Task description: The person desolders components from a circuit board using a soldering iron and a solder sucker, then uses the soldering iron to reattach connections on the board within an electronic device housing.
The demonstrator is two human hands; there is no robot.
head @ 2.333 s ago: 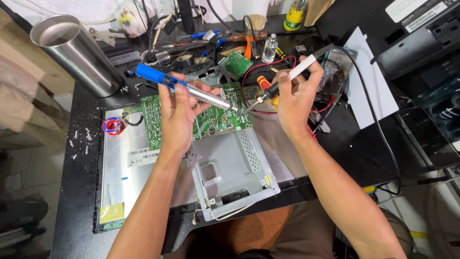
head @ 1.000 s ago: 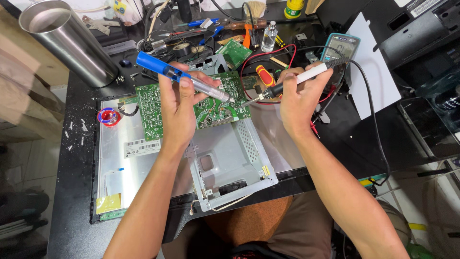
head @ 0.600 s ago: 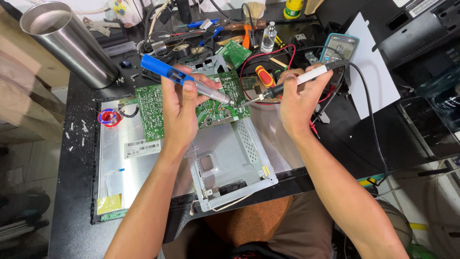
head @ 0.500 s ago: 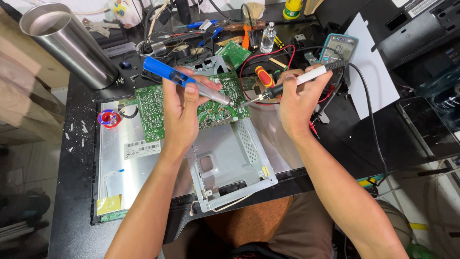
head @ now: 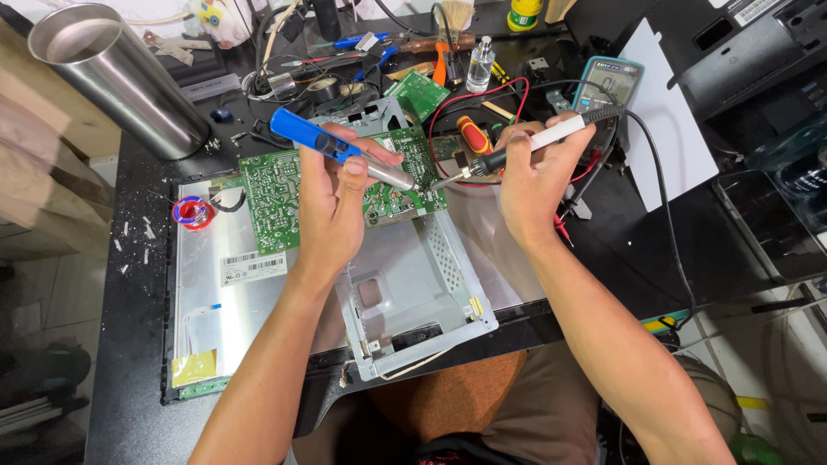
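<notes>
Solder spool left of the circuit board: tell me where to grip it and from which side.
Grip the solder spool by its round rim, from above. It lies flat on the metal panel with its hole facing up, clear of the left hand.

My left hand (head: 332, 202) grips a blue-handled desoldering pump (head: 340, 151), its metal nose angled down onto the green circuit board (head: 280, 194). My right hand (head: 534, 176) holds a white-handled soldering iron (head: 525, 146) — its tip meets the board just beside the pump's nose. The board lies on a grey metal chassis (head: 413, 293) on the black worktop (head: 138, 258). A steel cylinder (head: 116, 73) stands far left — a multimeter (head: 607, 86) sits beyond my right hand.
</notes>
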